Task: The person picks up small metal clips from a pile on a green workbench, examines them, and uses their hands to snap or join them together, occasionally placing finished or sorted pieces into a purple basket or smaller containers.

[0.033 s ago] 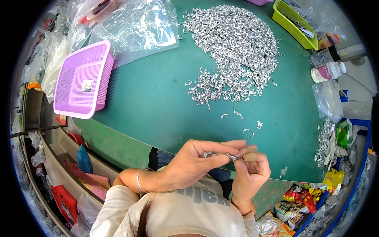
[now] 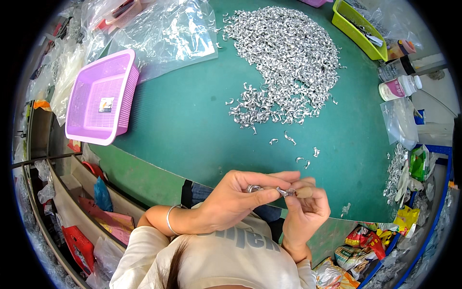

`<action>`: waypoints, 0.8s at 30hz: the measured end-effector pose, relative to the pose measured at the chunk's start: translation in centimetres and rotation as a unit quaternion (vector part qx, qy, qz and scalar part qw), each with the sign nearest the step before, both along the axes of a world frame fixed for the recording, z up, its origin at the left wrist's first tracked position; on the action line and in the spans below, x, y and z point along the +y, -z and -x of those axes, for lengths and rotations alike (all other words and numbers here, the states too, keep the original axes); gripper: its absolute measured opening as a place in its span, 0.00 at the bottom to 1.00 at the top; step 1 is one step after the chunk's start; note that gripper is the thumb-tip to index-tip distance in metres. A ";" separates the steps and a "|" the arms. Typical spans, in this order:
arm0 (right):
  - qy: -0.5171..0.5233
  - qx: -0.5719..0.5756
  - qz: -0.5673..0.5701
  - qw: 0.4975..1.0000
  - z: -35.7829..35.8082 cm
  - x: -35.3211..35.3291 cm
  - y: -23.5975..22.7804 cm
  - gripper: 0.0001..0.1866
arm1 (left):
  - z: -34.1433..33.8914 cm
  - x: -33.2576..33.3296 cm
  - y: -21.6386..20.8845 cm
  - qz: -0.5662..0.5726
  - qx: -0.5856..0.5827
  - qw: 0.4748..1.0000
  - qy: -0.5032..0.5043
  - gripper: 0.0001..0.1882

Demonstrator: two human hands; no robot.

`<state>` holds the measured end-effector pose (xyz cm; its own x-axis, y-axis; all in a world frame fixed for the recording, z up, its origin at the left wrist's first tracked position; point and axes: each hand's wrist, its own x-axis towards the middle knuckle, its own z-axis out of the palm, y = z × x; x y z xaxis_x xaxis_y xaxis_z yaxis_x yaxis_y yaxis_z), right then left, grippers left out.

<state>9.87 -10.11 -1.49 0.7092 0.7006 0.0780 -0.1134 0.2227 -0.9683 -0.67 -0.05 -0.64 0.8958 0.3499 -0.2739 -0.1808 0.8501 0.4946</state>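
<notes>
Above my lap at the table's near edge, my two hands meet. My left hand (image 2: 233, 198) is closed, with a small shiny curved metal piece (image 2: 282, 192) pinched between thumb and fingers. More silver metal (image 2: 253, 188) shows between its fingers, nearer the palm. My right hand (image 2: 310, 209) is closed too, its thumb and fingertips gripping the other end of the pinched piece. A tan cover (image 2: 304, 192) wraps one right fingertip. Just beyond the hands lie several loose curved metal pieces (image 2: 316, 152), and farther off spreads a big pile of them (image 2: 288, 58).
A purple basket (image 2: 126, 103) stands on the green table (image 2: 187, 120) at left, beside a clear plastic bag (image 2: 178, 38). A lime-green bin (image 2: 358, 36) and a white bottle (image 2: 398, 88) are at the right. Bright packets (image 2: 363, 241) lie at lower right.
</notes>
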 end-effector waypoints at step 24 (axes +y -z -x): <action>0.012 -0.166 0.032 0.986 0.1 0.5 -0.6 0.15 | 0.3 0.2 -0.7 -0.098 0.079 0.992 -0.028 0.07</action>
<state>9.73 -9.61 -0.90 0.6684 0.6951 0.2647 0.2167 0.1584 -0.9633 -0.97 0.14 0.11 0.8254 0.4577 -0.3304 -0.1322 0.7257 0.6751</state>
